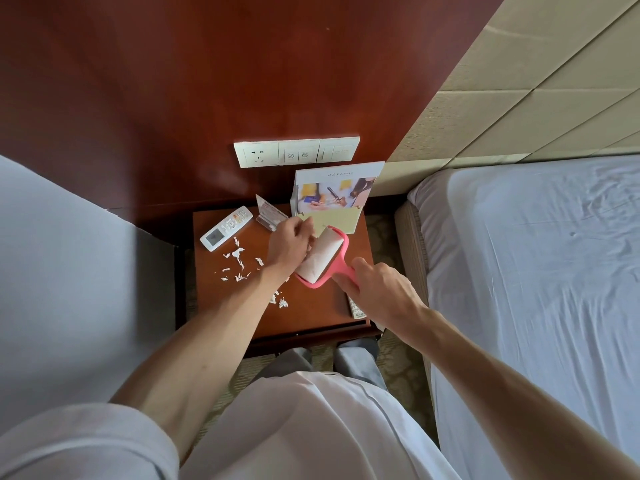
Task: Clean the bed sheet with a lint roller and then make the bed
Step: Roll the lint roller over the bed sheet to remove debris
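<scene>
Left hand (pixel 289 244), right hand (pixel 378 289) hold lint roller (pixel 328 255)

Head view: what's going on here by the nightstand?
A person stands at a brown wooden nightstand beside a bed. The right-hand grip holds a pink plastic lint roller by its handle, while the left-hand grip picks at its white paper roll. Small white torn paper scraps lie on the nightstand near a white remote control. The wrinkled pale bed sheet to the right lies bare, with neither hand on it.
</scene>
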Available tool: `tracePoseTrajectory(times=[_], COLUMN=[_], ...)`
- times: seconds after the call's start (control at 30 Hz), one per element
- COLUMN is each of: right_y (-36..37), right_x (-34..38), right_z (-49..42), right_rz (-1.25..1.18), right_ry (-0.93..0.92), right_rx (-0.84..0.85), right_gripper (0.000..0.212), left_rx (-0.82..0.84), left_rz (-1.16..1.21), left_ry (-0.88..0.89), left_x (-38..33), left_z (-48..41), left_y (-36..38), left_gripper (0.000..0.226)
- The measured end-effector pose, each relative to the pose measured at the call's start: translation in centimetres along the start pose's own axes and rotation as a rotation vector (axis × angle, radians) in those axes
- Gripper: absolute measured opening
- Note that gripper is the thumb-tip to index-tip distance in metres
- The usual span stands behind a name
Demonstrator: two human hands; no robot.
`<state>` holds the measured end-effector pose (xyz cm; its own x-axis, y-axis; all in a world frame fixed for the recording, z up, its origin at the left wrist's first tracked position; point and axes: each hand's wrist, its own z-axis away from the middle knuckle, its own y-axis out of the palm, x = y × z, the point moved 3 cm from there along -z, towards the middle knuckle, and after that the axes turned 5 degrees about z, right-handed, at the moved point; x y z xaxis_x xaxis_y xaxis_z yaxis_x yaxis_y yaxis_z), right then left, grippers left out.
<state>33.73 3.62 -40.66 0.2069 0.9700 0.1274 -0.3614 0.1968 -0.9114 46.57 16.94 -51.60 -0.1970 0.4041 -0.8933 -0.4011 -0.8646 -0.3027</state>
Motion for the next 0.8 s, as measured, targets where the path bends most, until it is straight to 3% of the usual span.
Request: tracePoseTrajectory(times=[0.1,0.23,0.3,0.57,0.63,0.8], right_y=[-0.2,-0.3,-0.3,0.0,-0.2,-0.2], right_x=[-0.2,-0.1,0.0,-0.4,-0.7,-0.9], right_z=[-0.1,-0.3,-0.3,0.2,0.2,0.1], right_rz=[0.004,-0.028,-0.034,-0.031,-0.027,-0.009], right_ry=[0.005,-0.002,-0.01,0.01,0.019,0.018], right_rx=[-0.003,-0.025,-0.031,-0.033,-0.038,-0.028], right_gripper=[0.043,0.042,0.041,0.04,0.04,0.044], left_rx=[0.181,0.338,0.278,-0.018,-0.016,0.327], left_rz=[0.064,-0.072,-0.081,-0.218,-0.271,-0.043], left_ry=[-0.075,-0.041,-0.033,0.072,0.077,-0.137], left_x=[-1.4,-2.0,-1.6,0.2,0.4,-1.2], left_z=[0.4,1.4,1.5,0.5,0.5,0.4], left_y=[0.5,1.5,1.7,-0.4,-0.5,0.7], left_gripper=[0.06,0.064,0.057,0.064,0.061,0.072])
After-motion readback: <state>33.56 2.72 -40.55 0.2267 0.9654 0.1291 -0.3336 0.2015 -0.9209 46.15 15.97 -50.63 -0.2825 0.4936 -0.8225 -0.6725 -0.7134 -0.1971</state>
